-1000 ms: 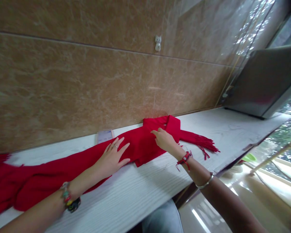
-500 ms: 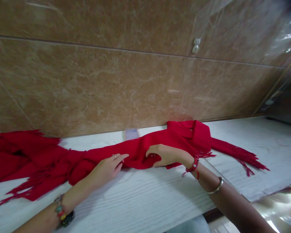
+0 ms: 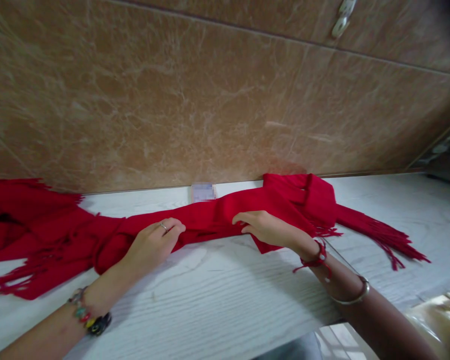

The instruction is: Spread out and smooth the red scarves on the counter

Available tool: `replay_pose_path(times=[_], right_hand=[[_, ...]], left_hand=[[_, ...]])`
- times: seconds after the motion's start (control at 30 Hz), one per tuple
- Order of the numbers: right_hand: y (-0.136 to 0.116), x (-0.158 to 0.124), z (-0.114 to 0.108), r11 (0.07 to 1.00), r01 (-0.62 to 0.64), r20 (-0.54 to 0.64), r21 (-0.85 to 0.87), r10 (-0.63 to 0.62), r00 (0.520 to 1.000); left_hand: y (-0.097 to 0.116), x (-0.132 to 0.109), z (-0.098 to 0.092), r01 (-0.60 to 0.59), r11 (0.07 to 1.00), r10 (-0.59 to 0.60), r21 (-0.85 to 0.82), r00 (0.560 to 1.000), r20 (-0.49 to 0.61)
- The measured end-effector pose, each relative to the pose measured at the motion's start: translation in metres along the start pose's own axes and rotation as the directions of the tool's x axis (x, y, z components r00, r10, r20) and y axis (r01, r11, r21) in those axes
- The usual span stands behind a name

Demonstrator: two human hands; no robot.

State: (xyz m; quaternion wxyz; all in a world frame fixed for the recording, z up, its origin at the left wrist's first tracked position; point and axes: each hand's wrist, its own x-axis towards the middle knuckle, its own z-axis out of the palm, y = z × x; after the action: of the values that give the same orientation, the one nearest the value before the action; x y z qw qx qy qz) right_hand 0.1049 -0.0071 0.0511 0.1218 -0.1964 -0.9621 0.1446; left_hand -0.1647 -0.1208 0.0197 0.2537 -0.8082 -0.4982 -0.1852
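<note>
A long red scarf (image 3: 206, 215) with fringed ends stretches across the white wood-grain table, its middle part narrow and gathered. My left hand (image 3: 155, 243), with a ring on one finger, is closed on the scarf's near edge left of the middle. Farther right, my right hand (image 3: 264, 227) curls its fingers and thumb into the near edge of the same scarf. The cloth between the two hands lies fairly straight. On the left the scarf is heaped in loose folds; on the right it is looped over, with a fringe trailing out. My fingertips are partly hidden.
A brown marble-patterned wall (image 3: 172, 110) rises right behind the table (image 3: 195, 300). Against it lies a small flat rectangular item (image 3: 203, 192), its face blurred. A white fixture (image 3: 344, 19) is on the wall. The table's front edge runs along the lower right.
My left hand has drawn left and closed its extended fingers on the scarf's edge. The near edge between my hands has straightened. The whole view has shifted slightly downward.
</note>
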Motion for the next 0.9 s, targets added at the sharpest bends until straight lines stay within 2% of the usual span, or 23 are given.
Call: replay_pose_path(times=[0.1,0.17,0.33,0.47,0.6,0.73,0.9], right_hand=[[-0.002,0.000,-0.004,0.996,-0.072,-0.019,0.044,0.073,0.997],[-0.003,-0.001,-0.006,0.999,-0.040,-0.033,0.017,0.041,0.999],[-0.002,-0.003,-0.002,0.977,0.167,-0.032,-0.135,-0.173,0.984],[-0.003,-0.003,0.005,0.939,0.175,-0.036,-0.295,-0.194,0.980],[-0.006,-0.002,0.009,0.917,0.165,-0.068,-0.362,-0.203,0.977],[-0.009,-0.001,0.012,0.933,0.128,-0.084,-0.335,-0.165,0.983],[-0.006,-0.001,0.007,0.969,0.211,-0.053,-0.130,-0.220,0.974]], left_hand=[[0.004,0.002,-0.004,-0.088,0.995,0.086,0.057,0.996,0.033],[0.008,0.003,-0.005,-0.107,0.993,0.103,0.059,0.993,0.065],[0.014,0.004,-0.005,-0.026,0.999,0.020,0.043,0.992,0.125],[0.009,0.002,-0.008,0.005,0.995,-0.020,0.102,0.989,0.149],[0.005,0.001,-0.011,-0.002,0.991,-0.028,0.137,0.976,0.218],[0.000,-0.001,-0.013,-0.014,0.987,-0.027,0.160,0.967,0.255],[-0.022,-0.006,-0.018,-0.188,0.977,0.150,0.105,0.945,0.290]])
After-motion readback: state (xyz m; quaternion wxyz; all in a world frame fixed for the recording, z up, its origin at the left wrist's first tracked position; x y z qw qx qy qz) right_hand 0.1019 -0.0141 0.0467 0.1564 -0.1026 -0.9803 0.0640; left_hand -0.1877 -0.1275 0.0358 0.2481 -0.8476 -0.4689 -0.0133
